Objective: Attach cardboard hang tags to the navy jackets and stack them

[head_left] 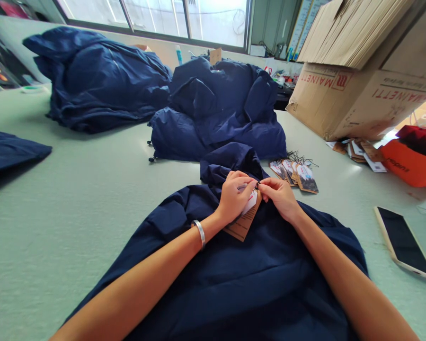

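A navy hooded jacket lies spread on the table in front of me, its hood pointing away. Over its neck area, my left hand and my right hand meet fingertip to fingertip. Both are closed in a pinch on a small black hang tag string. From it a brown cardboard hang tag with a white tag hangs below my left hand, partly covered by it. More hang tags with black strings lie fanned out beyond my right hand.
Folded navy jackets are piled ahead, with another navy heap to the left. A large cardboard box stands at the back right. A phone and an orange bag lie on the right side of the pale green table.
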### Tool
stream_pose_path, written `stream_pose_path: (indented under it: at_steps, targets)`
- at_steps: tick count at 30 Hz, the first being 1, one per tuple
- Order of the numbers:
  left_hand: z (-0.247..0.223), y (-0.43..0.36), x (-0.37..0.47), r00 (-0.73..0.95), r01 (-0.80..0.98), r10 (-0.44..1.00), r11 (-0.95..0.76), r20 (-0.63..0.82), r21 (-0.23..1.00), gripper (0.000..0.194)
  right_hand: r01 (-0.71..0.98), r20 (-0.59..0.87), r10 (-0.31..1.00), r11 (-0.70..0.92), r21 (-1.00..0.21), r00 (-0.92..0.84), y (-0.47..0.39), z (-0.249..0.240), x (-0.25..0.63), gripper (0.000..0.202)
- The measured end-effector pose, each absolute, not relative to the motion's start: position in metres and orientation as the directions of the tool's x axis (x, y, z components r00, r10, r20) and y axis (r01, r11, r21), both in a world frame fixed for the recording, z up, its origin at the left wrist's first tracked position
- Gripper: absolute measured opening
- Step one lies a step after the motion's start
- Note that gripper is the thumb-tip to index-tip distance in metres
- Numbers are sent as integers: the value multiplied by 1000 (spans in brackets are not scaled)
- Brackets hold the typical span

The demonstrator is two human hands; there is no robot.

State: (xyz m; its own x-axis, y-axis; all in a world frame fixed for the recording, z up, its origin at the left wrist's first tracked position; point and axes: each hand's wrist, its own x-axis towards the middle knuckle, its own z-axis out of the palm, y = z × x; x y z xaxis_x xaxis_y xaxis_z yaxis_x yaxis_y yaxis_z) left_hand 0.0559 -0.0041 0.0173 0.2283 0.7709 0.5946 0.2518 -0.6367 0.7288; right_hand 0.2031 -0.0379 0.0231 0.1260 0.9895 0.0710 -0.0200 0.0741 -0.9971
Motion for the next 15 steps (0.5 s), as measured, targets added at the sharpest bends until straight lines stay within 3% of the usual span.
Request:
stream_pose_path:
  at_steps: [6, 15]
  targets:
    - [17, -3, 55, 242, 211, 793, -606, 559, 767, 12, -27, 71, 990, 75, -997, 119, -38, 23, 203, 25]
    - [15, 1, 56, 221, 244, 762, -647, 608, 722, 9, 17, 117, 988, 115, -993, 104, -37, 17, 202, 24]
